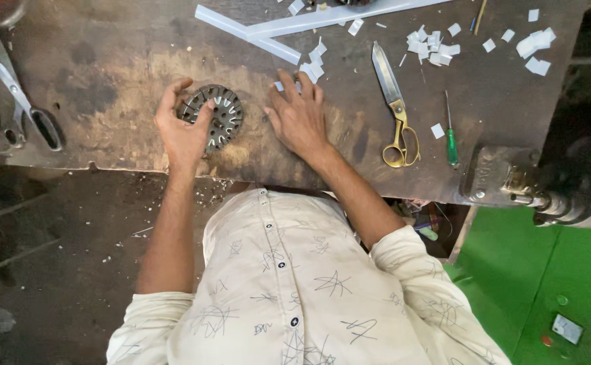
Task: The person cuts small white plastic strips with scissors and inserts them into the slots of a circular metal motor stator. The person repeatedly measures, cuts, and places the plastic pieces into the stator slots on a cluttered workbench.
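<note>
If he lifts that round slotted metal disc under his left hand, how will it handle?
The slotted metal disc looks like thick dark steel, so it is probably stiff and heavy for its size. It lies flat on the workbench, so it is unlikely to roll unless stood on edge. The left hand grips its rim; the slots may give purchase.

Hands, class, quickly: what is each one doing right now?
Left hand: fingers curled around the slotted metal disc, gripping it on the workbench.
Right hand: open, flat on the workbench, fingertips touching small white pieces.

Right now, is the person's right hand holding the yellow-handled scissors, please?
No, the right hand lies flat on the workbench, apart from the scissors.
</note>
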